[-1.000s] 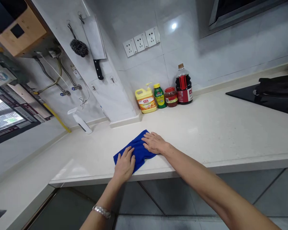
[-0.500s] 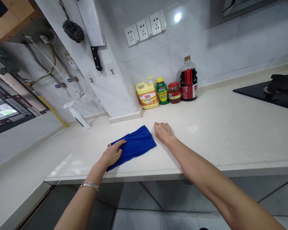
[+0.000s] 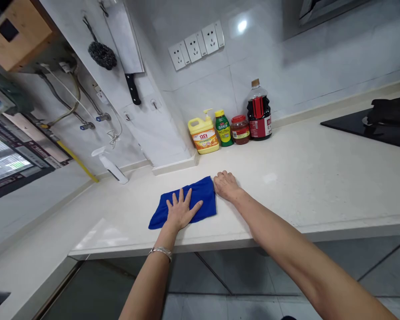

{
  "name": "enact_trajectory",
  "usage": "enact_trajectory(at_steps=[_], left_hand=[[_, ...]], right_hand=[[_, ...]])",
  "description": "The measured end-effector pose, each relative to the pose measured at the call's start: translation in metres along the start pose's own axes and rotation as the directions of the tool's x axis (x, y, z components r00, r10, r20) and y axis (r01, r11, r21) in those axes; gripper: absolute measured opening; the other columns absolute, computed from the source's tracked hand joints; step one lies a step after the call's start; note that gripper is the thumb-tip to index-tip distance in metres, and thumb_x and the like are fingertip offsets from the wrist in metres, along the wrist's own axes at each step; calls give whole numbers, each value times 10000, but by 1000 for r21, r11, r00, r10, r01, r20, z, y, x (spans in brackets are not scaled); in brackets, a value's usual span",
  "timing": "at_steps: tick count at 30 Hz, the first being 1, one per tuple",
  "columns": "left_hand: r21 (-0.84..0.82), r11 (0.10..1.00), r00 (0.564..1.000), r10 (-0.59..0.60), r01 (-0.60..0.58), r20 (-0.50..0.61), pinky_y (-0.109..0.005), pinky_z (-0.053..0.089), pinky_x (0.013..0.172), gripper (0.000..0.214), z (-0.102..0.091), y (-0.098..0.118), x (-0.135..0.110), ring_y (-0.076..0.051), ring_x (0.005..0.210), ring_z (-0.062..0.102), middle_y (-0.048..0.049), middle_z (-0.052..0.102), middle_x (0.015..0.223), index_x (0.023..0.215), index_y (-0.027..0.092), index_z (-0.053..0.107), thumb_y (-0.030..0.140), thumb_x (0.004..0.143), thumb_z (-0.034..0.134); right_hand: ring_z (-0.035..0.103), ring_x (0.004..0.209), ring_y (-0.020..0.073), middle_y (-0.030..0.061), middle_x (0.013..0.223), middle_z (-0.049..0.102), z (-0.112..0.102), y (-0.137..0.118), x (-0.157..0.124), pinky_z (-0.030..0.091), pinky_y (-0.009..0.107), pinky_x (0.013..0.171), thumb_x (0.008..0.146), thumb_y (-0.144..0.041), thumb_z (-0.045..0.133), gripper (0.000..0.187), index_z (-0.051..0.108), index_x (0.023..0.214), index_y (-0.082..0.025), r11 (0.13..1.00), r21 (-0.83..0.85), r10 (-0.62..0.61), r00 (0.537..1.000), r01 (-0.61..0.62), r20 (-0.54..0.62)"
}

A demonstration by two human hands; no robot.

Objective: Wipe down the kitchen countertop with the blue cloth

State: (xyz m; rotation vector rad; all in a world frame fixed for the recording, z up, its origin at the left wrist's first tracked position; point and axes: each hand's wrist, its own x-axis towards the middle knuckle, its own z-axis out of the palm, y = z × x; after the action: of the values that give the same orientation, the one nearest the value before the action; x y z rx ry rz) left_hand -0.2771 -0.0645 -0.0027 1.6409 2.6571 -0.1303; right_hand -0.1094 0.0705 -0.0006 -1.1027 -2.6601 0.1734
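Observation:
A blue cloth (image 3: 203, 195) lies spread on the pale countertop, near its front edge. My left hand (image 3: 181, 212) presses flat on the middle of it, fingers spread wide, with a silver bracelet on the wrist. Just past the cloth's right edge, my right hand (image 3: 226, 186) rests on the counter as a fist. Its knuckles sit right beside the cloth's upper right corner; whether they touch cannot be made out. The curled fingertips are hidden, and nothing shows in the fist.
Along the wall stand a yellow detergent jug (image 3: 204, 135), a green bottle (image 3: 223, 129), a red-lidded jar (image 3: 240, 130) and a large dark sauce bottle (image 3: 259, 113). A white spray bottle (image 3: 110, 166) stands left. A black cooktop (image 3: 350, 124) is right; a cleaver (image 3: 128, 53) hangs on the wall.
My left hand has shifted right, from the cloth's left part to its middle, and its fingers have spread. The cloth's right edge now lies closer to my right fist, which stays in place.

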Motion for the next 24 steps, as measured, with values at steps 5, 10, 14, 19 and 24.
enact_trajectory(at_steps=[5, 10, 14, 19, 24], left_hand=[[-46, 981, 982, 186, -186, 4, -638, 76, 1250, 875, -3, -9, -24, -402, 1560, 16, -70, 52, 1712, 1629, 324, 151, 815, 913, 258], [-121, 952, 960, 276, -280, -50, -581, 59, 1275, 816, -3, -13, -49, -342, 1571, 64, -60, 125, 1707, 1617, 331, 222, 755, 935, 369], [-96, 982, 977, 149, -165, -152, -555, 50, 1281, 816, -2, -9, -57, -339, 1569, 77, -181, 159, 1683, 1606, 144, 270, 671, 983, 290], [-150, 977, 988, -155, 155, 13, -614, 152, 1243, 896, 0, 12, -54, -445, 1539, 116, -226, 206, 1658, 1592, 112, 310, 708, 961, 84], [-71, 985, 987, -159, 157, -24, -600, 99, 1252, 1018, 5, 21, -41, -454, 1544, 61, -235, 131, 1672, 1617, 117, 202, 829, 889, 190]], right_hand=[[494, 1234, 313, 185, 1304, 620, 7, 4, 1, 403, 421, 1003, 971, -156, 376, 398, 676, 1227, -102, 1000, -8, 9, 1000, -9, -28], [494, 1234, 295, 162, 1325, 612, 10, 7, 1, 401, 394, 991, 952, -109, 354, 445, 674, 1260, -136, 999, -21, 41, 998, -41, -39], [504, 1227, 285, 150, 1332, 612, 12, 7, 3, 403, 376, 976, 968, -129, 354, 450, 674, 1282, -163, 998, -22, 50, 998, -52, -49], [506, 1218, 289, 151, 1324, 613, 17, 7, 5, 404, 377, 971, 970, -123, 354, 443, 675, 1274, -156, 999, -3, 50, 997, -50, -60], [506, 1218, 293, 162, 1323, 613, 19, 6, 5, 416, 380, 965, 956, -103, 366, 442, 670, 1274, -139, 999, 12, 52, 997, -51, -56]])
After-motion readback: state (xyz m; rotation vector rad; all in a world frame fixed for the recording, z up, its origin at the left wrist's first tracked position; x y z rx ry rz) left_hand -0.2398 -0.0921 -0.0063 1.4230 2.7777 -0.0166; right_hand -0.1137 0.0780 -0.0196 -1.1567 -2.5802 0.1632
